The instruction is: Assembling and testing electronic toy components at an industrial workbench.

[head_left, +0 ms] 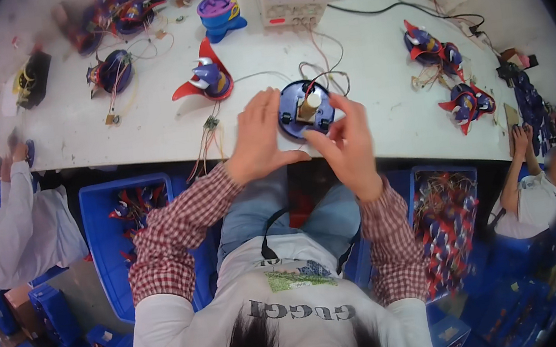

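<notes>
Hands number two: left hand [263,130] and right hand [346,137], with one round blue base [296,126] between them near the front edge of the desk [161,111]. One brass-coloured post [309,107] stands in its middle. Past the left hand sits one red-and-blue horned piece [212,80]; farther back are one power supply [299,6] and one purple-and-blue tub [219,14]. Two blue bins, a left bin [98,252] and a right bin [473,185], hold parts. The left grip is wide, thumb spread, fingers beside the base's rim. The right grip is part-curled, thumb and forefinger at the rim; how firmly it holds, I cannot tell.
</notes>
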Motion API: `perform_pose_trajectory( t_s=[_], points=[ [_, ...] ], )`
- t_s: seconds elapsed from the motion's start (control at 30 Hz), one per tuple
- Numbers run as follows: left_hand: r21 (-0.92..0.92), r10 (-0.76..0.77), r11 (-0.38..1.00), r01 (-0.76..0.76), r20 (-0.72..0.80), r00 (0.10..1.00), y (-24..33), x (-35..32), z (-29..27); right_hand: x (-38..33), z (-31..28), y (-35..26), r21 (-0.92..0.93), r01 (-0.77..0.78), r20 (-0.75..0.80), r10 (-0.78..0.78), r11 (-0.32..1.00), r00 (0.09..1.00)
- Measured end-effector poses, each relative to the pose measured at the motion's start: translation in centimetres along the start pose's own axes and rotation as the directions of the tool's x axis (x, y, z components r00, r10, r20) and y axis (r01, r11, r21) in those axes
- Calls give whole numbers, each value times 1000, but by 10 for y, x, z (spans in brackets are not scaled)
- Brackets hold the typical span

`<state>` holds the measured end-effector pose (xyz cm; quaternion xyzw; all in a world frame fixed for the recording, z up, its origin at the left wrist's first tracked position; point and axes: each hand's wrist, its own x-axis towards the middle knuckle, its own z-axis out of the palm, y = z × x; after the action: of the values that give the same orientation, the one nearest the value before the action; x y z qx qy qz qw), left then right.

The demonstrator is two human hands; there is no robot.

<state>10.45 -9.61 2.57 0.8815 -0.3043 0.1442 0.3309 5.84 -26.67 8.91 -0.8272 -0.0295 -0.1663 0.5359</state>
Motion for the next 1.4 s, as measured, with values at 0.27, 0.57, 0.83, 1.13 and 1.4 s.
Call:
perform_pose_trajectory(
  t_s=[0.27,0.57,0.83,1.13,1.4],
  points=[
    [38,-32,999,31,30,999,5,26,55,19,7,60,-352,342,145,-310,871,939],
    [-15,71,997,-71,-1,997,8,14,4,31,-91,88,-252,85,-234,-146,964,961],
    [174,-221,956,237,-104,970,-68,-45,-54,18,-131,111,-305,-233,-346,120,924,931],
    [-448,-713,601,662,74,698,-105,3,-66,13,79,-2,-142,351,320,-293,925,901],
    [277,-66,953,126,-217,974,-128,28,-42,8,165,26,-374,343,343,-215,862,914]
  ],
)
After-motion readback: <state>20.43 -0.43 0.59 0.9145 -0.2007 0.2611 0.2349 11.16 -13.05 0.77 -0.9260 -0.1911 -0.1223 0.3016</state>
